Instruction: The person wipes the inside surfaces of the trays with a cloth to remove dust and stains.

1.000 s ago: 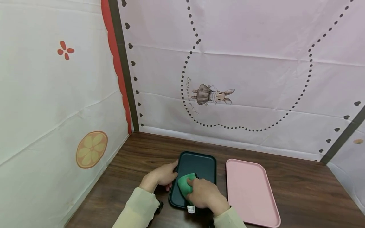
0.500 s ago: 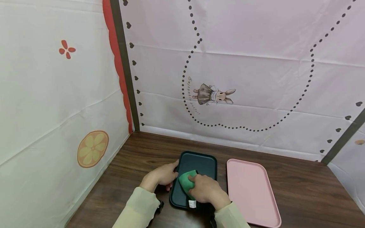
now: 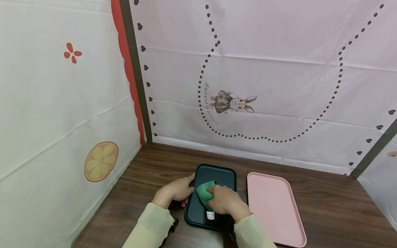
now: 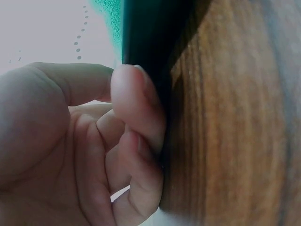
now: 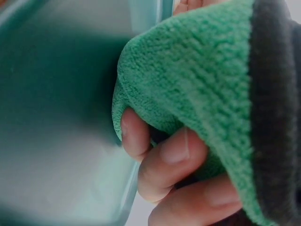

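Observation:
A dark teal tray (image 3: 214, 174) with a raised rim lies on the wooden table. At its left edge, my left hand (image 3: 175, 191) holds the rim; in the left wrist view the fingertips (image 4: 138, 103) bend against the tray's dark side, close to the wood. My right hand (image 3: 225, 201) grips a green cloth (image 3: 204, 193) and presses it to the middle of the tray. Seen from the right wrist, the fluffy cloth (image 5: 188, 70) is bunched in curled fingers (image 5: 174, 162) and has a dark border. A white label (image 3: 210, 215) hangs from its near side.
A pink tray (image 3: 274, 206) lies to the right of the dark one, a narrow strip of wood between them. Printed fabric walls (image 3: 263, 82) stand behind and on both sides of the table (image 3: 167, 158).
My right hand has slid the green cloth away from me and slightly right across the dark tray. The left hand stays on the rim; both trays stay in place.

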Tool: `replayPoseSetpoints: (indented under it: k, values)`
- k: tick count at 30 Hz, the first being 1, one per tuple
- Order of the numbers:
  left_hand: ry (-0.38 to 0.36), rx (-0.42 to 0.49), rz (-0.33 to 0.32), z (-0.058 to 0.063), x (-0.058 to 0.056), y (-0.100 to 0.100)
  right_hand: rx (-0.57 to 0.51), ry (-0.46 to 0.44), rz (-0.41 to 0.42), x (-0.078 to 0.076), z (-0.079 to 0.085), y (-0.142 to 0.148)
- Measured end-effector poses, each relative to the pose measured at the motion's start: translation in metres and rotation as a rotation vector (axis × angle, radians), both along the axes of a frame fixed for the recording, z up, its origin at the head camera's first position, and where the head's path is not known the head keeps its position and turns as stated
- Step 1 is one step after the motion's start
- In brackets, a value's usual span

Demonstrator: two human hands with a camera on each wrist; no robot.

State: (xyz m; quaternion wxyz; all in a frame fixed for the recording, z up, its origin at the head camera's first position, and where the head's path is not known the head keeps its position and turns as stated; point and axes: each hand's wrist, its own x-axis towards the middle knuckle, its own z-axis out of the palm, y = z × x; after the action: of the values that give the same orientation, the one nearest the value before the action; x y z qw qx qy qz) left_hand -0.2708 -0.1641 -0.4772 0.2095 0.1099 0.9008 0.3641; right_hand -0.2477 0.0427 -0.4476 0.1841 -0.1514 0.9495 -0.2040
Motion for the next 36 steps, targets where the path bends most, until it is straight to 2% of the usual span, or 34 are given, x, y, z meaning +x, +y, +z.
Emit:
replayPoseSetpoints:
  k: [13, 25, 36]
  values:
    - [0.005, 0.011, -0.005, 0.001, 0.000, 0.000, 0.017, 0.025, -0.015, -0.009, -0.001, -0.003]
    - [-0.012, -0.023, -0.007, 0.000, -0.002, -0.001, 0.025, 0.041, -0.020, -0.015, 0.001, -0.006]
    - [0.006, 0.005, -0.004, -0.002, -0.002, 0.000, 0.039, 0.033, -0.045, -0.023, 0.001, -0.011]
